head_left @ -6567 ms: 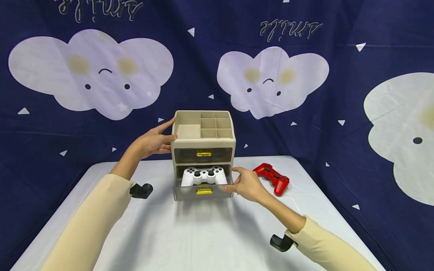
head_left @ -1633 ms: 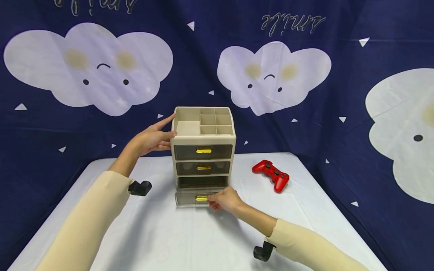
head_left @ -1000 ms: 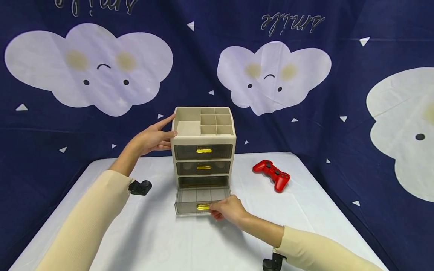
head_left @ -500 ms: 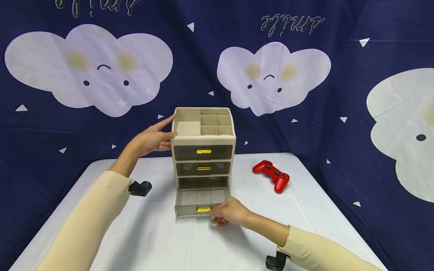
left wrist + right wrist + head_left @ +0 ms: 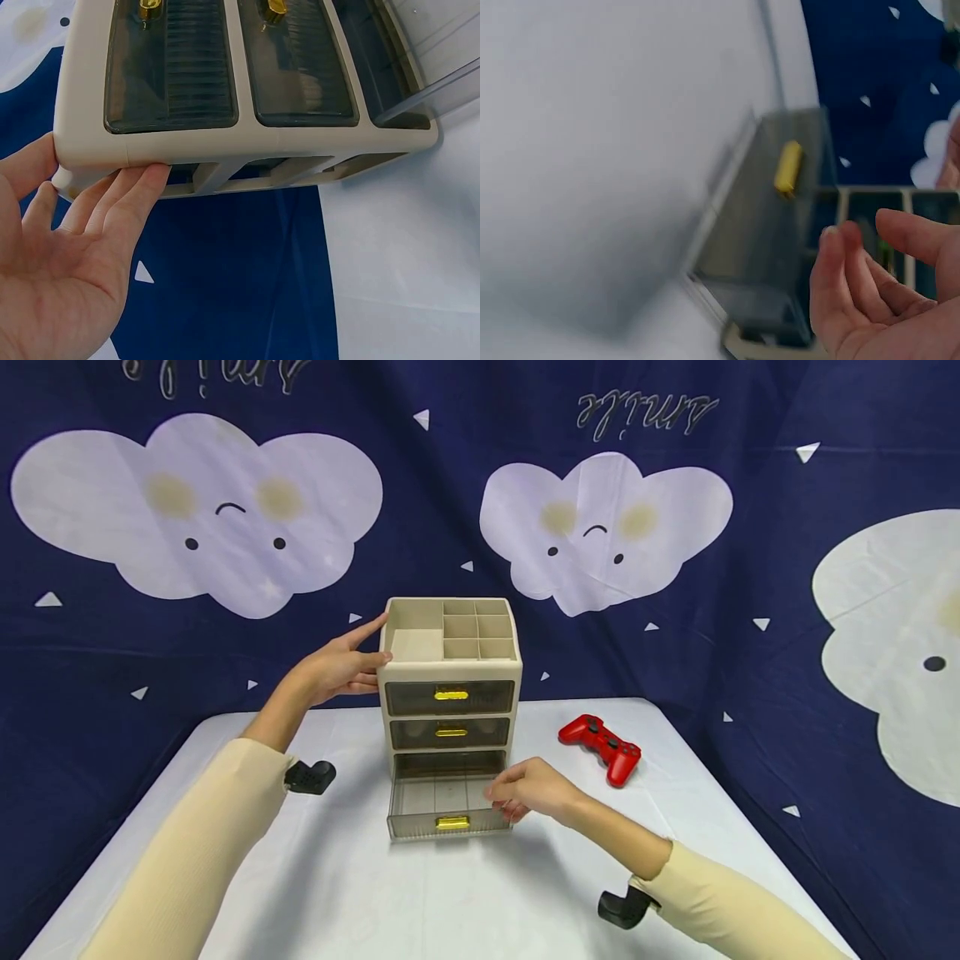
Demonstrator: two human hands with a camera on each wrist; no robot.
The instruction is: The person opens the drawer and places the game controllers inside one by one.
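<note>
A cream desktop organizer [image 5: 450,672] with three tinted drawers stands on the table. My left hand [image 5: 337,675] rests against its left side, the fingers mostly straight along the side wall in the left wrist view. The bottom drawer [image 5: 408,828] is pulled out, and its divided floor shows nothing lying on it. My right hand [image 5: 536,787] is over that drawer's right front corner, fingers loosely bent and holding nothing; the gold handle [image 5: 452,822] is free. The middle drawer [image 5: 416,734] is closed, with pale shapes faint behind its front. A red game controller [image 5: 600,749] lies to the right.
The white-covered table [image 5: 360,893] extends in front of the organizer. A dark blue curtain [image 5: 442,510] with clouds hangs behind. The organizer's top [image 5: 417,646] has one large compartment and several small ones. The top drawer [image 5: 408,697] is closed.
The middle drawer, open earlier with a white game controller in it, is now closed. My right hand pulled the bottom drawer out, let go of its handle and rose to the right.
</note>
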